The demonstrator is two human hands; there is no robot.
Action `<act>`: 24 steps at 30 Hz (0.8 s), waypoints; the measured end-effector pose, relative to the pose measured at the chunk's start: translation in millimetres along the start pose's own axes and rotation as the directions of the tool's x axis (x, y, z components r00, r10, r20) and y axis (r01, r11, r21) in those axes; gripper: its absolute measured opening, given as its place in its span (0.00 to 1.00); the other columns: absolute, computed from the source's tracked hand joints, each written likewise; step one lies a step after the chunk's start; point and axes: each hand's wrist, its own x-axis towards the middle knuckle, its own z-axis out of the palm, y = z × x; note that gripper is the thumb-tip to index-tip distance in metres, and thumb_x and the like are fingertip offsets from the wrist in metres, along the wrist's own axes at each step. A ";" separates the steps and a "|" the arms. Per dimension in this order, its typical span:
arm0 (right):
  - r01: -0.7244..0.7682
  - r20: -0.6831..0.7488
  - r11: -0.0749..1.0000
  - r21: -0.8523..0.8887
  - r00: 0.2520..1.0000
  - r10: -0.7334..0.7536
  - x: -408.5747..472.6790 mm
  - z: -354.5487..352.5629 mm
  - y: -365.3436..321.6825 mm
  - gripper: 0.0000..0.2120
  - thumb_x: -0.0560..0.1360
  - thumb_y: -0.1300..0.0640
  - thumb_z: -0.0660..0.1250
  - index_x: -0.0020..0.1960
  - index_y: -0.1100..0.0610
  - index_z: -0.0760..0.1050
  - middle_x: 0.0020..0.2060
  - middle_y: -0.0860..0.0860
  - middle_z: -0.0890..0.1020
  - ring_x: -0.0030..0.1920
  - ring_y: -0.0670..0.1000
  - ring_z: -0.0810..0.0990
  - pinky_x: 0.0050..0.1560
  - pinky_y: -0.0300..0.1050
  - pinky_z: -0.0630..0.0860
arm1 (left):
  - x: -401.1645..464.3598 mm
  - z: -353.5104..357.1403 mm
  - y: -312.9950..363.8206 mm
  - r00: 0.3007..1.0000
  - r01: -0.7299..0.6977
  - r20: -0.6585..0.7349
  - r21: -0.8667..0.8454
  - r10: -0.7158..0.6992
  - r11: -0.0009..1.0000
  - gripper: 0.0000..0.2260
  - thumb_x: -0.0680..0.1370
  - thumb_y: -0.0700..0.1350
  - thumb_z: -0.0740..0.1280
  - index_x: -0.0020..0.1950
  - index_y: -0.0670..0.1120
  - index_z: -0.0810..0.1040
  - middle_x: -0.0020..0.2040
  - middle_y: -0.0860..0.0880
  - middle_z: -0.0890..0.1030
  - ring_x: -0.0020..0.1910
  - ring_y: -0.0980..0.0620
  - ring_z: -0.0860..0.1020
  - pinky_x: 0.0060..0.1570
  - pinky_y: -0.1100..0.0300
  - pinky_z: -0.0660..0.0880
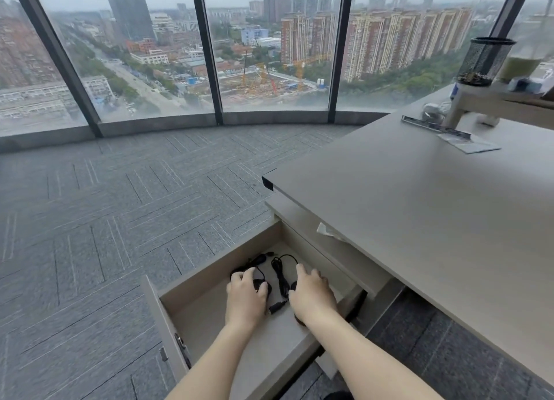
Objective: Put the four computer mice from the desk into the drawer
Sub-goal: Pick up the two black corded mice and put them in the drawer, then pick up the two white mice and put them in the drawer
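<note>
The beige drawer (209, 267) is pulled out below the desk's left end. Both my hands are inside it. My left hand (245, 294) rests over a black mouse (261, 286), whose edge shows under the fingers. My right hand (311, 294) covers another black mouse (293, 285), mostly hidden. Black cables (280, 275) lie coiled between and behind the hands, with a plug end (274, 307) near the wrists. I cannot tell how many mice lie in the drawer. No mouse shows on the desk top (419, 204).
A ruler (431, 126) and a clear sleeve (467, 143) lie at the desk's far end beside a monitor riser (491, 102) carrying a black mesh pen cup (482, 60). A white tissue (326, 230) sticks out under the desk edge. Grey carpet spreads left to the windows.
</note>
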 end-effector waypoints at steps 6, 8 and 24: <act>0.268 -0.352 0.916 0.299 0.923 -0.155 -72.0 -105.9 20.9 0.15 0.78 0.54 0.62 0.63 0.52 0.76 0.59 0.49 0.79 0.55 0.48 0.78 0.54 0.38 0.73 | -31.5 -28.9 94.7 0.924 -0.362 -0.216 -0.228 0.315 0.904 0.12 0.78 0.42 0.62 0.59 0.46 0.79 0.57 0.48 0.80 0.55 0.52 0.76 0.55 0.65 0.67; 0.313 -0.489 0.877 0.364 0.866 -0.106 -100.7 -150.6 47.9 0.10 0.78 0.55 0.64 0.57 0.51 0.79 0.49 0.45 0.83 0.46 0.43 0.78 0.45 0.29 0.69 | -54.0 -28.0 133.8 0.889 -0.453 -0.224 -0.295 0.400 0.841 0.11 0.78 0.41 0.62 0.58 0.46 0.80 0.53 0.51 0.80 0.50 0.56 0.78 0.53 0.65 0.71; -0.442 -0.745 0.839 0.318 0.431 0.509 -197.4 -267.2 427.3 0.24 0.70 0.54 0.71 0.66 0.56 0.74 0.63 0.63 0.75 0.64 0.65 0.71 0.67 0.56 0.67 | -221.6 157.8 392.5 0.619 -0.676 0.354 -0.215 0.701 0.705 0.24 0.76 0.50 0.63 0.72 0.57 0.67 0.74 0.48 0.63 0.68 0.42 0.69 0.65 0.52 0.69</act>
